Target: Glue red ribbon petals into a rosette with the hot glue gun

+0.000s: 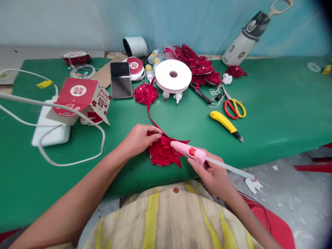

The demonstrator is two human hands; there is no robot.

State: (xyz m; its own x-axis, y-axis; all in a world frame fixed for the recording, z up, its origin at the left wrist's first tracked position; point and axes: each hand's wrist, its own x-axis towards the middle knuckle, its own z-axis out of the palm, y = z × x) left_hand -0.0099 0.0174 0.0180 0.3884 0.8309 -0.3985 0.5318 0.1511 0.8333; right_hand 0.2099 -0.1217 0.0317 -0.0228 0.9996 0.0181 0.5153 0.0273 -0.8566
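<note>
My right hand point(211, 173) grips a pink hot glue gun point(185, 148), a long clear glue stick point(230, 168) jutting from its back end. The nozzle is over a red ruffled rosette point(162, 154) near the table's front edge. My left hand point(141, 139) pinches a red ribbon point(149, 103) at the rosette's upper edge, thumb and forefinger closed. That ribbon runs back to a white spool point(173, 77). Just where the nozzle meets the rosette is too small to make out.
On the green table point(124, 121), a red box point(77, 97) and white cables point(101, 138) lie left, near a phone point(121, 81). Red rosettes point(197, 64) are piled behind the spool. Scissors point(232, 103) and a yellow utility knife point(225, 123), blade out, lie right, below a bottle point(242, 46).
</note>
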